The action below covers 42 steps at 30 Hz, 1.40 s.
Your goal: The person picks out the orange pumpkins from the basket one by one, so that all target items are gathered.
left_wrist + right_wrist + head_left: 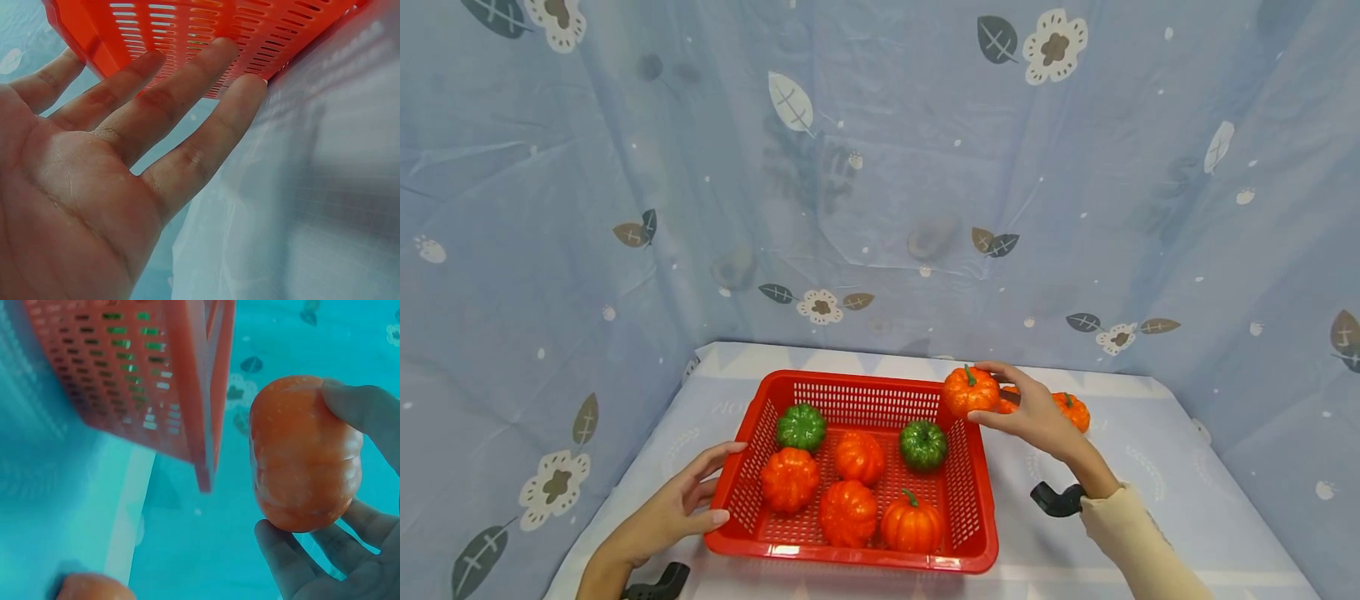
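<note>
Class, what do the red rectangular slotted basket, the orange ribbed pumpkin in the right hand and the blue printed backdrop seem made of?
Red rectangular slotted basket: likely glossy moulded plastic, given rim highlights and regular slots.
Orange ribbed pumpkin in the right hand: shiny, perhaps plastic or coated foam; highlights show, core hidden.
Blue printed backdrop: faintly glossy, perhaps plastic or fabric; creases suggest sheeting.

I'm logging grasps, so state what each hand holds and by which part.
The right hand holds an orange pumpkin by its sides, between thumb and fingers. The left hand only touches the left side of the red basket.
</note>
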{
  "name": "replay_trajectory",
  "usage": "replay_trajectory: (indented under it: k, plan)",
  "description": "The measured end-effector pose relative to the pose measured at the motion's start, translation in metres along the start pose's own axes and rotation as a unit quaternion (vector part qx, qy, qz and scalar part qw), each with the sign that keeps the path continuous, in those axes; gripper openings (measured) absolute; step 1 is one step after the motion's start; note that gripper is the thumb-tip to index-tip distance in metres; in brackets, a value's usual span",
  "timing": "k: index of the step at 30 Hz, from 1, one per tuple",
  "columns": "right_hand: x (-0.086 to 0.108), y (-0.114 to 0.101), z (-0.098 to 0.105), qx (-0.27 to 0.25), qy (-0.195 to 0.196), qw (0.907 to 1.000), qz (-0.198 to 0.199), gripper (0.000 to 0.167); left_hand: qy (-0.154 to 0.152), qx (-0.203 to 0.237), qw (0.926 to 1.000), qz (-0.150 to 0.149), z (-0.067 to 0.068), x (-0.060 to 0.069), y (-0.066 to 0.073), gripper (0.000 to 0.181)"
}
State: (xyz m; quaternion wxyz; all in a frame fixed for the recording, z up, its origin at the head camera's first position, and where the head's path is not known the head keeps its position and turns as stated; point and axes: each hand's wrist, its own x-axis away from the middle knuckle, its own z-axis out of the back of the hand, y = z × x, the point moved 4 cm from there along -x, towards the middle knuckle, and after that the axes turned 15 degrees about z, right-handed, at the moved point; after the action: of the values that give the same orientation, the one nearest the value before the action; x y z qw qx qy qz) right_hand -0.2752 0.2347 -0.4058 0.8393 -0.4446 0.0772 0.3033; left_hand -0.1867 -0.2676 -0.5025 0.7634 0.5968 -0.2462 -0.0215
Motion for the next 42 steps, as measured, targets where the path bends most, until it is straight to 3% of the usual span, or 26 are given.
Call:
replay_trajectory:
  k: [9, 13, 20, 33, 42]
  plan:
    - [0.019, 0.017, 0.024, -0.013, 0.032, 0.9987, -0.036, 0.077, 0.004, -0.002, 1.0, -0.003, -0.001, 0.001, 0.001, 0.078]
    - [0.028, 0.026, 0.035, 0.023, 0.046, 0.9976, -0.047, 0.078, 0.005, -0.005, 1.0, -0.004, -0.001, 0.001, 0.002, 0.079]
    - [0.048, 0.043, 0.051, 0.018, 0.069, 0.9928, -0.096, 0.081, 0.004, -0.002, 1.0, 0.001, -0.001, 0.0, 0.003, 0.077]
    - [0.079, 0.069, 0.084, 0.093, 0.096, 0.9829, -0.127, 0.087, 0.008, -0.011, 0.9998, 0.01, 0.001, 0.002, 0.001, 0.08]
    - [0.096, 0.086, 0.099, 0.111, 0.116, 0.973, -0.166, 0.093, -0.005, 0.004, 0.9999, -0.011, 0.0, 0.0, 0.002, 0.078]
